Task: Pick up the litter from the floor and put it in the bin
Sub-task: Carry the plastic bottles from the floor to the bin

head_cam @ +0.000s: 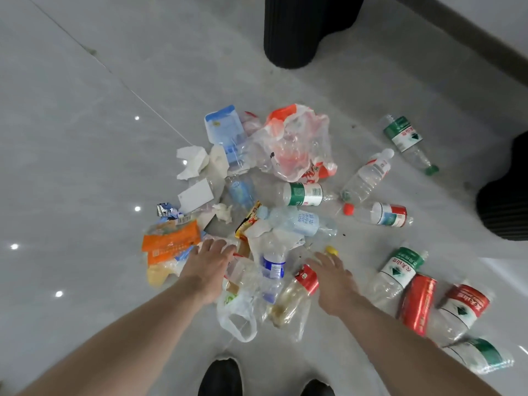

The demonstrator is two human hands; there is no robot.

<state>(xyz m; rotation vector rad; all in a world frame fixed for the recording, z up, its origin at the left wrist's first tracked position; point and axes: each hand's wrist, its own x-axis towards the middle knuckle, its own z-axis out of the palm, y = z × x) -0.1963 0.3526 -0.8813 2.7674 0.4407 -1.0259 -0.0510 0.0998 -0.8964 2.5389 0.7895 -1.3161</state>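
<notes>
A heap of litter lies on the grey floor: several clear plastic bottles, clear plastic bags, crumpled tissues (192, 161) and an orange wrapper (171, 238). My left hand (207, 265) reaches over the heap's near edge, fingers loosely spread, beside the orange wrapper and above a clear bag (238, 304). My right hand (333, 277) hovers with relaxed fingers over a red-labelled bottle (297, 292), close to a yellow cap (331, 250). Neither hand holds anything. A black ribbed bin (294, 30) stands at the far top.
More bottles lie scattered to the right: green-labelled ones (405, 138) (397, 272), a red can-like bottle (418, 300) and a red-capped one (377, 214). A second black ribbed object (505, 201) sits at the right edge. My shoes (221, 377) show at the bottom.
</notes>
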